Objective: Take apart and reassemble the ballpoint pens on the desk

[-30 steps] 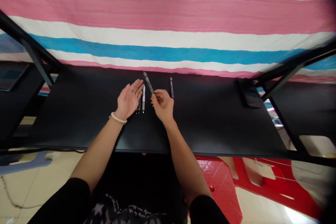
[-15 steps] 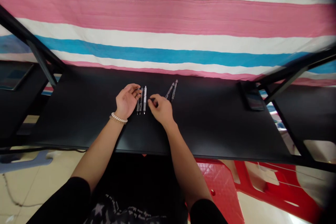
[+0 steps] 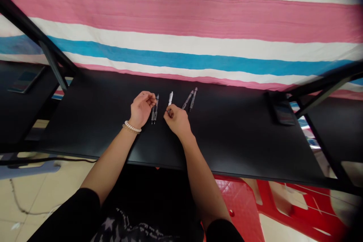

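Note:
A white pen (image 3: 170, 98) lies on the black table (image 3: 232, 132), its upper part showing beyond my right hand (image 3: 179, 122). The fingers of that hand are closed in a pinch around its lower part, which they hide. Two dark grey pens (image 3: 155, 112) lie side by side to the left of it. My left hand (image 3: 141, 110) rests beside them on its edge, palm turned right, fingers loosely bent and apart from the thumb, partly covering the pens' upper left. Beyond my right hand, two more grey pens (image 3: 193, 99) lie slanted, close to each other.
A black phone-like object (image 3: 281, 109) lies at the table's right end. Slanting black frame bars (image 3: 52, 60) flank both sides. A striped sheet (image 3: 181, 19) hangs behind the table. A red plastic stool (image 3: 238, 204) stands below the front edge, and a cable (image 3: 65, 158) runs at the left.
My right hand has closed on the white pen, which has shifted right, away from the two dark grey pens. My left hand has stayed beside those pens. The view has shifted slightly.

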The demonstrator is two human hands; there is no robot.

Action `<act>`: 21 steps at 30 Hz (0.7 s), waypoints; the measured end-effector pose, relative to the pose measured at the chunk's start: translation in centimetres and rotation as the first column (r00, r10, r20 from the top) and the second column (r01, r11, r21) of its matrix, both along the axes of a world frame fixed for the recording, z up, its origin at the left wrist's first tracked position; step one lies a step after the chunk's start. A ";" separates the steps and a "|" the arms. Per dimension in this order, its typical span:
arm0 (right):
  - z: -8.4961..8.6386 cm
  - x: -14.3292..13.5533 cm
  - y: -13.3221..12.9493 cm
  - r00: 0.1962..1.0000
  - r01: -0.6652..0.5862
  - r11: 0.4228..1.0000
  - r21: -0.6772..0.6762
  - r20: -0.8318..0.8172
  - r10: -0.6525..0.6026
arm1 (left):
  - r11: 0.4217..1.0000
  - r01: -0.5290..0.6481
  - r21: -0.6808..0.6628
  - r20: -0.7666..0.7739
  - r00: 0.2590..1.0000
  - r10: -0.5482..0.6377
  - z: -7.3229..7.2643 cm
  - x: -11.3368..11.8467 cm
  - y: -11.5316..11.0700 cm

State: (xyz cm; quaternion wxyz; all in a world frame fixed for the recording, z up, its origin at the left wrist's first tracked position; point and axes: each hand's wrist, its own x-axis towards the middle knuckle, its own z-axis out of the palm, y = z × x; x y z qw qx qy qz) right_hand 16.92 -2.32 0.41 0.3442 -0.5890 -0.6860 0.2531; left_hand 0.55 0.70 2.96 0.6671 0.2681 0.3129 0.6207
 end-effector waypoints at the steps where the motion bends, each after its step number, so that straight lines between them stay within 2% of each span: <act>1: 0.0 0.0 0.0 0.996 0.027 1.000 -0.013 -0.088 -0.028 | 1.000 0.000 0.014 0.007 1.000 0.000 -0.1 0.0 0.0; 4: 0.1 -0.4 -0.1 0.908 0.058 0.997 -0.054 -0.413 -0.075 | 0.997 -0.047 0.069 -0.019 0.999 0.048 -0.5 0.1 0.2; 6: 0.3 -0.7 -0.3 0.809 0.007 0.998 -0.063 -0.587 -0.042 | 0.992 -0.082 0.094 -0.035 0.996 0.085 -0.6 0.2 0.2; 8: 0.5 -1.0 -0.4 0.735 -0.088 0.994 -0.058 -0.678 0.026 | 0.995 -0.055 0.089 -0.033 0.998 0.058 -0.6 0.3 0.2; 12: 0.9 -1.1 -0.6 0.678 -0.217 0.973 -0.073 -0.729 0.097 | 0.998 0.017 0.057 -0.055 0.998 -0.014 -0.5 0.5 -0.1; 21: 1.1 -1.2 -0.5 0.611 -0.320 0.939 -0.126 -0.785 0.103 | 0.996 -0.017 0.084 -0.060 0.998 0.022 -0.8 0.3 -0.1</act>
